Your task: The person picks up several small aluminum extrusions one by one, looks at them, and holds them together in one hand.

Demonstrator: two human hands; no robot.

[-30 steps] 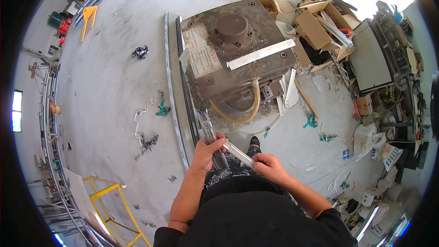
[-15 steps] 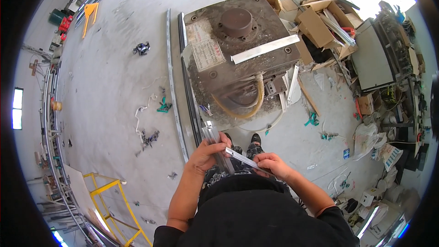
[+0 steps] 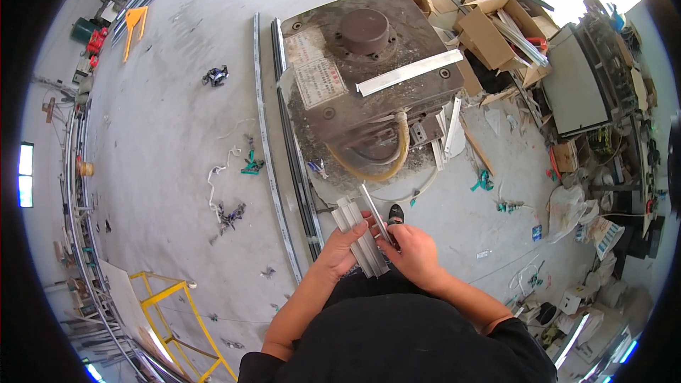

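Observation:
In front of my body, my left hand (image 3: 343, 250) grips a short, wide, ribbed metal profile (image 3: 360, 237), its thumb lying across the face. Beside it, my right hand (image 3: 413, 254) is closed on a narrow metal strip (image 3: 374, 211), which points up and away, nearly parallel to the profile. The two pieces lie close together at my fingers; whether they touch, I cannot tell. Beyond my hands stands a brown, dusty machine (image 3: 383, 110) with a round knob-like cap (image 3: 365, 31). A white metal strip (image 3: 410, 72) rests across its top.
Long metal rails (image 3: 265, 120) lie on the floor left of the machine. Cardboard boxes (image 3: 491, 39) and a cabinet-like unit (image 3: 578, 85) stand at the far right. A yellow frame (image 3: 170, 312) is at lower left. Pliers (image 3: 318, 168) lie by the machine's near corner.
Both hands have come closer together. The narrow strip has swung from slanting down to the right to pointing upward beside the profile, and the profile has shifted right.

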